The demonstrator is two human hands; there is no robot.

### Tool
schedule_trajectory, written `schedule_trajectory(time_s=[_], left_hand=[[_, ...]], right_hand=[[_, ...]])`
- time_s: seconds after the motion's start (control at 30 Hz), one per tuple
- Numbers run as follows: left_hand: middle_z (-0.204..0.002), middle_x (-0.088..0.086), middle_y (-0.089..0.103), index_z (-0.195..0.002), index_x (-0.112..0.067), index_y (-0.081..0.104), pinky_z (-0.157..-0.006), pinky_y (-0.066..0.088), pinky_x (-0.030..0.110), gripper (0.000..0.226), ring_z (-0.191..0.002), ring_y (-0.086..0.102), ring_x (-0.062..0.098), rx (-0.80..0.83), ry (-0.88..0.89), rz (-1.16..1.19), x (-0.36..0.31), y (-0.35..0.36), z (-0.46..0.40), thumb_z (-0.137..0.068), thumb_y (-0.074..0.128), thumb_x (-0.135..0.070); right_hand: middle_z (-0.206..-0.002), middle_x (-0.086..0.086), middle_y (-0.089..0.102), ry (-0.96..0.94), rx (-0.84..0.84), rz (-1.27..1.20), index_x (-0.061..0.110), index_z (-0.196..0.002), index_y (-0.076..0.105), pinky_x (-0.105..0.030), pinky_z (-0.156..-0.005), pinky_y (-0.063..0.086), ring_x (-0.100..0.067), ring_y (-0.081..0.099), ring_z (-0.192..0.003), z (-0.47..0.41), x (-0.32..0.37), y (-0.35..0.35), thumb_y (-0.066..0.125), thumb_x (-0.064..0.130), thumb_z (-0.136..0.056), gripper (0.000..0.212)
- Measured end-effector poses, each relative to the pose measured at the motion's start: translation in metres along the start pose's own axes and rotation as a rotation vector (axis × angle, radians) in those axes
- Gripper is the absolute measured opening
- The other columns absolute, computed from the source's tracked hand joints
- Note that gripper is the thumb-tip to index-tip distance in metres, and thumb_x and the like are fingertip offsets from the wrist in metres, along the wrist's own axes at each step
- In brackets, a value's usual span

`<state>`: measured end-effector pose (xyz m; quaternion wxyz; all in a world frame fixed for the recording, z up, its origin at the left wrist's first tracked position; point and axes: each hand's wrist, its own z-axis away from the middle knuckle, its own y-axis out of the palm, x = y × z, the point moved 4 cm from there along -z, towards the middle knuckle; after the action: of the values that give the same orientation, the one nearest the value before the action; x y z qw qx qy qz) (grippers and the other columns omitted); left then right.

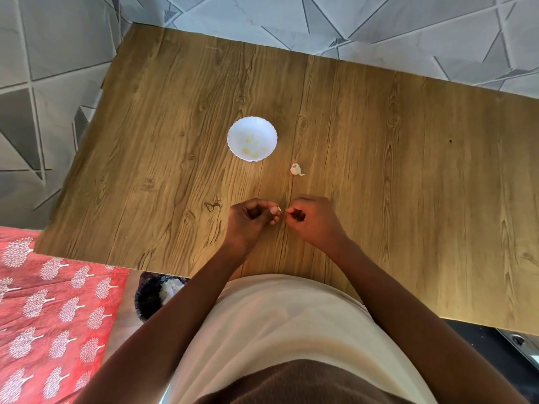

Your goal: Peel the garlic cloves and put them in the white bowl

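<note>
Left hand (252,218) pinches a garlic clove (275,210) at fingertips, right hand (310,218) curled at its 3 o'clock, fingertips seemingly pinching skin; best peel away slowly, then drop into white bowl (252,121) at 12 o'clock; unpeeled garlic piece (296,169) at 1 o'clock.

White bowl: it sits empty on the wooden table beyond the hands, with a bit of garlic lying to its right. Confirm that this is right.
Not quite. The white bowl is not empty: the head view shows several pale yellow peeled cloves inside it. The rest holds: it sits on the wooden table beyond the hands, and a bit of garlic lies to its right.
</note>
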<state>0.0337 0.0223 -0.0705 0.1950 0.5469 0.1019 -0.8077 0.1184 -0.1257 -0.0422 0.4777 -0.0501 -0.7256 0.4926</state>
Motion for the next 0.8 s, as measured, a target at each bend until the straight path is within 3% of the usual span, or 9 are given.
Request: schedule_trajectory(time_s=[0.2, 0.53, 0.7, 0.8], left_hand=[[-0.084, 0.011, 0.078, -0.099, 0.002, 0.076, -0.074, 0.059, 0.023, 0.008, -0.072, 0.071, 0.015, -0.015, 0.022, -0.040, -0.0019, 0.0032, 0.0020, -0.091, 0.074, 0.001], [-0.087, 0.011, 0.078, -0.098, -0.001, 0.076, -0.078, 0.061, 0.032, 0.007, -0.079, 0.073, 0.023, -0.035, 0.033, -0.062, 0.0007, 0.0065, 0.0026, -0.090, 0.076, -0.001], [-0.087, 0.008, 0.079, -0.099, -0.003, 0.077, -0.079, 0.062, 0.032, 0.008, -0.083, 0.075, 0.026, -0.039, 0.051, -0.106, 0.0006, 0.0084, 0.0043, -0.092, 0.075, -0.003], [-0.087, 0.006, 0.079, -0.099, -0.004, 0.077, -0.080, 0.062, 0.032, 0.008, -0.082, 0.076, 0.025, -0.035, 0.070, -0.118, -0.0012, 0.0078, 0.0045, -0.092, 0.076, -0.004]], right_hand=[[-0.092, 0.004, 0.074, 0.177, -0.076, -0.308, 0.011, -0.104, 0.076, -0.024, -0.079, 0.058, -0.005, 0.070, -0.085, 0.0041, 0.0009, -0.0064, 0.084, 0.013, -0.082, 0.023], [-0.083, -0.008, 0.077, 0.517, -0.094, -0.577, 0.000, -0.103, 0.073, -0.039, -0.073, 0.065, -0.018, 0.077, -0.074, 0.0055, -0.0009, -0.0031, 0.084, 0.000, -0.080, 0.025], [-0.080, -0.011, 0.076, 0.604, -0.096, -0.608, -0.002, -0.100, 0.072, -0.042, -0.070, 0.065, -0.020, 0.077, -0.070, 0.0073, -0.0020, -0.0039, 0.087, 0.003, -0.077, 0.027], [-0.082, -0.005, 0.077, 0.590, -0.075, -0.560, 0.002, -0.103, 0.073, -0.037, -0.073, 0.065, -0.015, 0.076, -0.073, 0.0066, -0.0008, -0.0037, 0.087, 0.008, -0.078, 0.030]])
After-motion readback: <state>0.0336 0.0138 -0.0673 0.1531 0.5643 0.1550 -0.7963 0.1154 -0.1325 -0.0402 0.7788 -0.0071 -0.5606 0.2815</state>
